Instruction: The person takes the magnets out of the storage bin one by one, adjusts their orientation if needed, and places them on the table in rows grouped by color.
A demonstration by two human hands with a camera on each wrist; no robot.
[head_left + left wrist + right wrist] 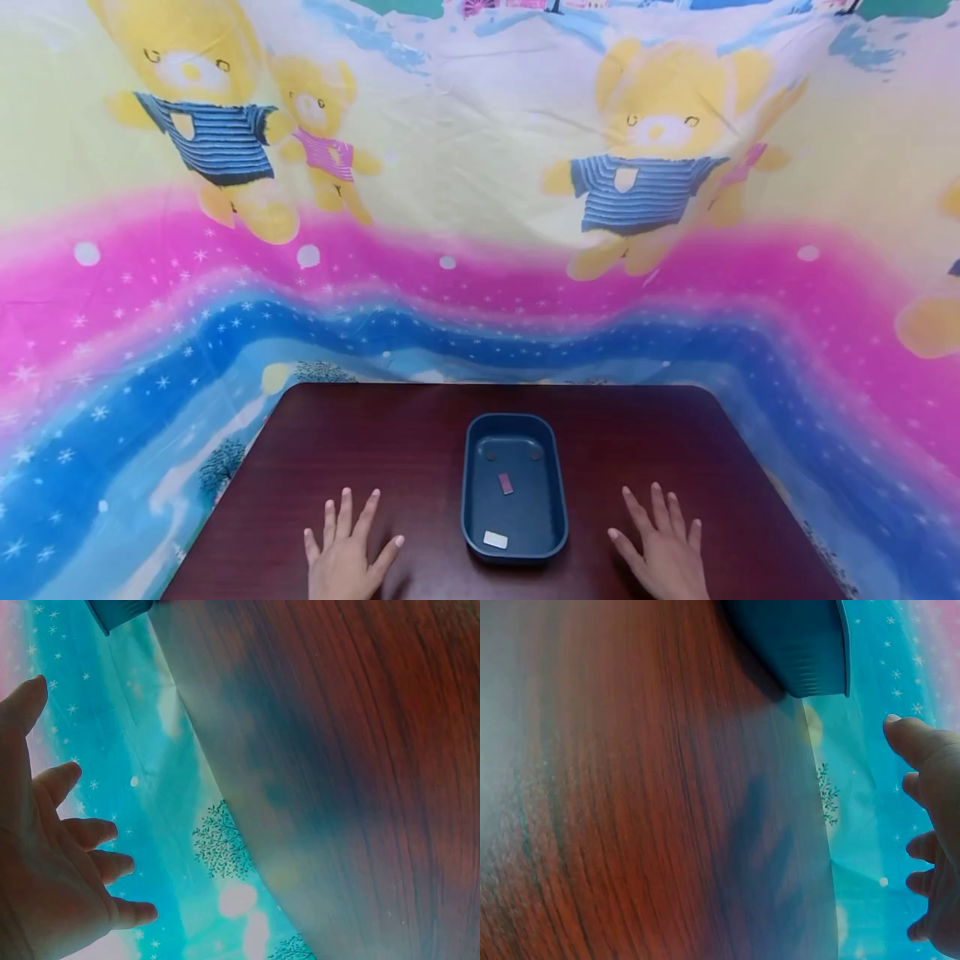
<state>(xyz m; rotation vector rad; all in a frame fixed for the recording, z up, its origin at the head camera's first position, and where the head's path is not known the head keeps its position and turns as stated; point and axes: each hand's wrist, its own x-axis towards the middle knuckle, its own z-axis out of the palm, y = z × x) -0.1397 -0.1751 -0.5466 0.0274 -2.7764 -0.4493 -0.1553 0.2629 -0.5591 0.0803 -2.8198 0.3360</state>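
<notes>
A dark blue rectangular tray (517, 429) with rounded corners stands in the middle of the table in the head view. Inside it lie a small pinkish-red flat piece (506, 484) near the centre and a small white flat piece (496, 540) by the near wall. To the left of the tray, my left hand (348, 550) has its fingers spread and holds nothing. My right hand (663, 546) is on the other side, fingers likewise spread, holding nothing. Both wrist views show part of the tray's side (802, 652) beyond the thumb.
The dark brown wooden table (360, 433) has rounded far corners. Behind and beside it hangs a cloth (465, 183) printed with teddy bears and snowflakes, close along the table's far edge. Shadows of the hands fall on the wood.
</notes>
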